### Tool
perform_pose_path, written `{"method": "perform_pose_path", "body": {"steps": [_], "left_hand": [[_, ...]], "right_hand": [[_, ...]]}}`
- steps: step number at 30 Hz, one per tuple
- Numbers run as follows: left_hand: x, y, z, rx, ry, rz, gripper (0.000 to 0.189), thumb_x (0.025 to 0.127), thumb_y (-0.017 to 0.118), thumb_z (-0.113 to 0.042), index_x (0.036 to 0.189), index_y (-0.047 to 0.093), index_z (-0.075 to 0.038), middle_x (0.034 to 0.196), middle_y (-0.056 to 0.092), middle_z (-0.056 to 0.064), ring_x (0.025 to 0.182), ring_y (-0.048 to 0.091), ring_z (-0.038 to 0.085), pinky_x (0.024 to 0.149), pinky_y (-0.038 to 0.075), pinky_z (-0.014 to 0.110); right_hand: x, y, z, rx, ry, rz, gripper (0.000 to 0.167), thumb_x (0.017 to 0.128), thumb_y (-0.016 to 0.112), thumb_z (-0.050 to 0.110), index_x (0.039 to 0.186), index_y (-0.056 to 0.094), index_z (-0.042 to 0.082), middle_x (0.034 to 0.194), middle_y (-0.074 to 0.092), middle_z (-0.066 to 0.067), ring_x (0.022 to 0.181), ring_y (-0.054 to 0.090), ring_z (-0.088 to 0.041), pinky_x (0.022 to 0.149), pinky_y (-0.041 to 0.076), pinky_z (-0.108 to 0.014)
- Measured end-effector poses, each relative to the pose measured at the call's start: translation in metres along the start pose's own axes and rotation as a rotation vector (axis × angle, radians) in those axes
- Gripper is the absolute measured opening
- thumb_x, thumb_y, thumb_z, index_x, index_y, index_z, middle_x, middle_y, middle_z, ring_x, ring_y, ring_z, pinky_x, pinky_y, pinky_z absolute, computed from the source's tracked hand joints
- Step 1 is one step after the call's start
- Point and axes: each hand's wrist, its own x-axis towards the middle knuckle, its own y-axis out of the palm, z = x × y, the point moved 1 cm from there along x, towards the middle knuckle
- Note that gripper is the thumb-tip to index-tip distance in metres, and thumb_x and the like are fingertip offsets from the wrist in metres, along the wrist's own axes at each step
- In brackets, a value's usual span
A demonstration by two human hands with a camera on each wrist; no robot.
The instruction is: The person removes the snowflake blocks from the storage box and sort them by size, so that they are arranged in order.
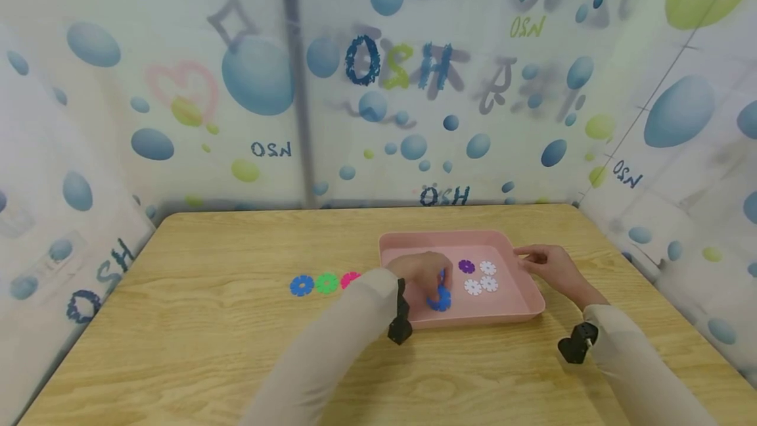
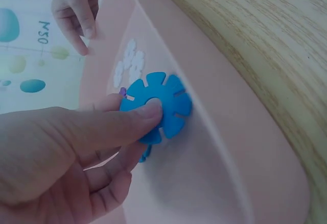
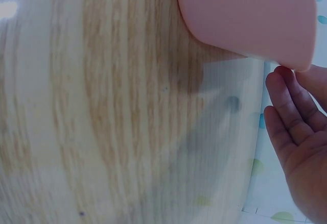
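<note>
Inside the pink tray (image 1: pixel 473 319), my left hand (image 1: pixel 422 273) pinches a blue flower-shaped disc (image 2: pixel 173 94) between thumb and fingers, near the tray wall. A second bit of blue (image 2: pixel 145 154) shows below those fingers, mostly hidden. To the right in the tray lie a purple flower-shaped disc (image 1: pixel 466 267) and several white flower-shaped discs (image 1: pixel 488 283). My right hand (image 1: pixel 552 270) holds the tray's right rim between thumb and fingertips, as the right wrist view shows; its other fingers sit outside the tray.
On the wooden table (image 1: pixel 207 334), left of the tray, a row holds a blue disc (image 1: pixel 301 285), a green disc (image 1: pixel 326 283) and a pink disc (image 1: pixel 350 280), the last partly behind my left sleeve. Patterned curtains (image 1: pixel 378 169) stand behind the table and at its sides.
</note>
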Motion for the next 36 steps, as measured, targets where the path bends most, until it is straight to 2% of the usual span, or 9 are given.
{"method": "perform_pose_path", "body": {"steps": [11,18,23,30,36], "left_hand": [[-0.01,-0.012,0.006,-0.057,0.028,-0.038,0.013,0.076,0.073,-0.006,0.084,0.063,-0.009,0.09,0.058,-0.001,0.081,0.051,0.013,0.07,0.045,0.021],[-0.018,-0.019,0.015,-0.132,0.062,-0.071,0.011,0.077,0.071,-0.004,0.085,0.063,-0.006,0.088,0.059,0.0,0.083,0.053,0.014,0.071,0.046,0.02],[-0.022,-0.024,0.023,-0.144,0.072,-0.089,0.013,0.077,0.071,-0.002,0.083,0.061,-0.008,0.085,0.057,0.001,0.081,0.052,0.016,0.07,0.046,0.021],[-0.032,-0.034,0.036,-0.089,0.083,-0.138,0.015,0.078,0.071,-0.004,0.083,0.059,-0.012,0.088,0.058,-0.001,0.084,0.053,0.014,0.072,0.045,0.025],[-0.045,-0.045,0.045,-0.114,0.052,-0.161,0.012,0.08,0.07,-0.006,0.088,0.061,-0.011,0.092,0.057,0.001,0.09,0.051,0.018,0.076,0.046,0.027]], "right_hand": [[-0.001,0.001,0.001,0.002,-0.015,-0.001,0.031,0.089,0.059,0.008,0.114,0.058,-0.009,0.086,0.064,-0.012,0.073,0.055,-0.019,0.061,0.047,-0.026],[-0.001,0.001,-0.002,-0.009,-0.021,-0.003,0.03,0.089,0.058,0.007,0.115,0.057,-0.009,0.088,0.064,-0.013,0.075,0.056,-0.019,0.064,0.049,-0.028],[-0.001,0.0,-0.002,-0.013,-0.029,-0.004,0.03,0.089,0.058,0.006,0.116,0.057,-0.008,0.089,0.064,-0.014,0.077,0.057,-0.02,0.064,0.049,-0.027],[-0.001,0.0,-0.001,-0.005,-0.017,-0.002,0.031,0.089,0.058,0.007,0.116,0.057,-0.009,0.09,0.064,-0.014,0.076,0.056,-0.018,0.063,0.048,-0.025],[-0.001,0.001,0.0,-0.014,-0.016,0.001,0.031,0.089,0.059,0.008,0.116,0.057,-0.009,0.09,0.064,-0.014,0.076,0.056,-0.018,0.063,0.047,-0.024]]}}
